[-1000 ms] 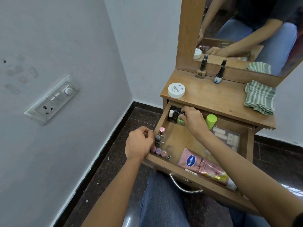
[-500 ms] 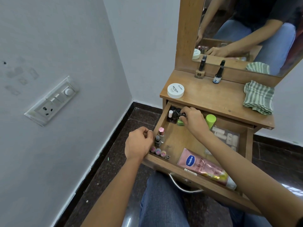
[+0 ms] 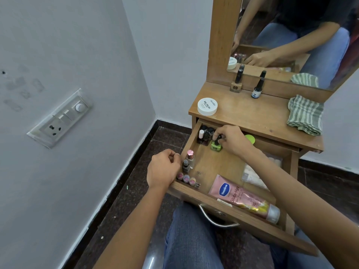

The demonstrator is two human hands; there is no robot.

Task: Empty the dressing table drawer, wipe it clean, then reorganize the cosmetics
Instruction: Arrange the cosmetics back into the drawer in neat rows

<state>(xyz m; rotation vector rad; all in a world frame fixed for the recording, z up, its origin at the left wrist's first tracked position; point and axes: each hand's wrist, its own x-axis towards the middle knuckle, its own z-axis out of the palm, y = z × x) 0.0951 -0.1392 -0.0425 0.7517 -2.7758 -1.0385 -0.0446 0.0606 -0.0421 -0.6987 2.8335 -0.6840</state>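
The right hand [image 3: 232,141] pinched the black cap of the green nail polish bottle [image 3: 216,146], which sat in the back left part of the drawer [image 3: 233,212], just beside a cluster of dark bottles [image 3: 206,134]. The left hand [image 3: 164,169] was curled over the drawer's left wall near its front corner. By my judgement the lift would go best straight up by the cap, clear of the dark bottles and of the tabletop [image 3: 262,121] overhanging the drawer's back, with the left hand bracing the drawer.

Both forearms extended, left grip [image 3: 164,169] curled in a fist, right grip [image 3: 232,140] farther forward, fingertips pinching green bottle [image 3: 216,147] cap
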